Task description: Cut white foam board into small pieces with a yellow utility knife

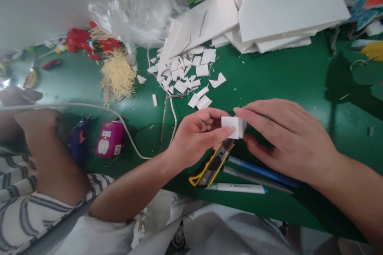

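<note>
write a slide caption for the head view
Left hand holds a small white block, right hand at its edge, yellow cutter nearby.

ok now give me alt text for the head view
The left hand holds a small white block, the right hand at its side, over a green table. Close by are a yellow cutter and pens; beyond are white scraps, sheets and a plastic bag. At left are a pink box and another person's arm.
</note>
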A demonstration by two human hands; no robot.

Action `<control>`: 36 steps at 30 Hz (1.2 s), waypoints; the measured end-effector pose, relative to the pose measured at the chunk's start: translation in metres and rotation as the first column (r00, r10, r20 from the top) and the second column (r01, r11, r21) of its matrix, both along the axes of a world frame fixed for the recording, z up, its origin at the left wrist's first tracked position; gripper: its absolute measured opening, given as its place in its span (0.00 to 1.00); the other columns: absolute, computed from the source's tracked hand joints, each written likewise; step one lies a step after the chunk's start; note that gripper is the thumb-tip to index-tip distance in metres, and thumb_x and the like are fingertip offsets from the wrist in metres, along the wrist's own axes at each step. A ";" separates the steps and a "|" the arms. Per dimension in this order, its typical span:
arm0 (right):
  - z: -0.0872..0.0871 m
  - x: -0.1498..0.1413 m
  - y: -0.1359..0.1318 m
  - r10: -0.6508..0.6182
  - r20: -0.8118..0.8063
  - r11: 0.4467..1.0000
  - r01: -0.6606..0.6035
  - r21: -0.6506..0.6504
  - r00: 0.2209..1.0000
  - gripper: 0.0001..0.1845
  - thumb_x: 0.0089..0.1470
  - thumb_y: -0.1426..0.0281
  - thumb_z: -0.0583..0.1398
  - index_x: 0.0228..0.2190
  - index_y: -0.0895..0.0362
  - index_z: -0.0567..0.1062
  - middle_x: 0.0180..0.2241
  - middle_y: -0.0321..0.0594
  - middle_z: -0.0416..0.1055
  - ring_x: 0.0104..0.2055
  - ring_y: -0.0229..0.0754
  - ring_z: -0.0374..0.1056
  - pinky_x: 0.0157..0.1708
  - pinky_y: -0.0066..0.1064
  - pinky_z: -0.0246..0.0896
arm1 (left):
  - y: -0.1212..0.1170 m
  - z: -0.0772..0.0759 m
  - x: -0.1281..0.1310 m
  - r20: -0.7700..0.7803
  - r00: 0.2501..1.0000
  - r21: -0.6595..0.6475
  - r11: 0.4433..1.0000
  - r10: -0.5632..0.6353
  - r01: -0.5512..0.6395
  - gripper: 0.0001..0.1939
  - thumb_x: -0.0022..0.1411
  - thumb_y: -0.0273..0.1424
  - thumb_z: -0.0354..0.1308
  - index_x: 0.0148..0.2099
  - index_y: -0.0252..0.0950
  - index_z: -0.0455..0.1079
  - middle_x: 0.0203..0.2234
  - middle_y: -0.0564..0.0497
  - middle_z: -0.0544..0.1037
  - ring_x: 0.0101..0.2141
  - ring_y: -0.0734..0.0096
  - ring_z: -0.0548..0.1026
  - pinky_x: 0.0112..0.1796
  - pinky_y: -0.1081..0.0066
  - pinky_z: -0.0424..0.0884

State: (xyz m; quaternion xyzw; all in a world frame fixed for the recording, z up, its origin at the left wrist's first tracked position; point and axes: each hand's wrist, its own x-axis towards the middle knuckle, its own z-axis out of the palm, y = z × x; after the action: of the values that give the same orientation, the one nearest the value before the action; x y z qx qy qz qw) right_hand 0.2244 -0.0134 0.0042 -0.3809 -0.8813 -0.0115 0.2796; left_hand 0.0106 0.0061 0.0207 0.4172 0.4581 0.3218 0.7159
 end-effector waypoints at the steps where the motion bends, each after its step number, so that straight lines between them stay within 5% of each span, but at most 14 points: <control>1: 0.000 0.000 0.000 0.004 -0.007 1.000 -0.004 -0.009 1.000 0.18 0.63 0.75 0.61 0.54 0.61 0.74 0.49 0.52 0.82 0.51 0.49 0.79 0.50 0.42 0.76 | 0.000 0.001 0.000 -0.010 1.000 -0.013 1.000 0.007 -0.007 0.14 0.51 0.30 0.74 0.36 0.35 0.74 0.20 0.60 0.74 0.17 0.82 0.66 0.20 0.79 0.65; 5: -0.001 -0.001 0.001 0.009 -0.037 0.999 -0.010 -0.046 0.999 0.20 0.63 0.73 0.62 0.56 0.61 0.74 0.53 0.54 0.80 0.55 0.51 0.77 0.53 0.45 0.75 | 0.000 0.001 -0.002 -0.025 1.000 -0.011 1.000 0.014 -0.014 0.14 0.50 0.31 0.75 0.34 0.35 0.74 0.20 0.60 0.74 0.17 0.83 0.66 0.20 0.79 0.64; 12: 0.000 0.000 0.003 0.002 0.018 1.000 -0.002 -0.009 1.000 0.17 0.65 0.74 0.60 0.54 0.56 0.77 0.47 0.46 0.84 0.49 0.48 0.80 0.49 0.42 0.75 | 0.001 0.000 -0.002 -0.044 0.999 -0.011 1.000 0.007 -0.008 0.16 0.48 0.33 0.77 0.34 0.35 0.74 0.20 0.60 0.74 0.17 0.82 0.66 0.20 0.78 0.64; 18: 0.000 0.005 0.005 -0.010 0.079 0.998 0.006 0.056 0.997 0.17 0.64 0.76 0.60 0.53 0.61 0.76 0.51 0.50 0.82 0.52 0.49 0.79 0.52 0.42 0.73 | 0.001 0.001 -0.003 -0.090 0.995 0.045 0.998 0.037 -0.033 0.12 0.51 0.31 0.74 0.35 0.35 0.75 0.19 0.60 0.73 0.17 0.83 0.66 0.19 0.79 0.65; 23: -0.003 0.009 0.008 -0.204 0.091 0.979 0.206 -0.008 0.975 0.17 0.64 0.73 0.59 0.53 0.58 0.78 0.47 0.49 0.82 0.48 0.51 0.79 0.47 0.42 0.72 | 0.003 0.000 -0.007 -0.165 0.985 0.140 0.990 0.055 -0.031 0.08 0.56 0.29 0.70 0.38 0.35 0.75 0.17 0.61 0.71 0.17 0.82 0.68 0.20 0.80 0.67; 28: -0.008 0.012 0.011 -0.473 0.179 0.876 0.482 -0.011 0.863 0.19 0.64 0.69 0.60 0.52 0.64 0.78 0.47 0.57 0.80 0.47 0.61 0.78 0.44 0.49 0.71 | 0.004 -0.001 -0.006 -0.201 0.978 0.170 0.985 0.053 -0.019 0.07 0.56 0.29 0.68 0.38 0.34 0.76 0.17 0.62 0.70 0.17 0.82 0.68 0.19 0.80 0.67; 36: -0.002 0.000 0.002 -0.064 -0.086 0.993 0.054 -0.109 0.994 0.19 0.66 0.65 0.62 0.55 0.60 0.73 0.49 0.51 0.82 0.49 0.48 0.80 0.45 0.36 0.76 | 0.003 -0.005 0.001 -0.145 0.988 0.096 0.994 0.057 -0.043 0.11 0.50 0.27 0.72 0.35 0.35 0.73 0.19 0.60 0.76 0.17 0.82 0.70 0.19 0.82 0.66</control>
State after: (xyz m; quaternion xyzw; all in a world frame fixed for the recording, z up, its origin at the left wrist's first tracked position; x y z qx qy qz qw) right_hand 0.2243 -0.0116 0.0024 -0.4214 -0.8555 0.0442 0.2976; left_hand 0.0119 0.0087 0.0159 0.4611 0.5046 0.3290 0.6516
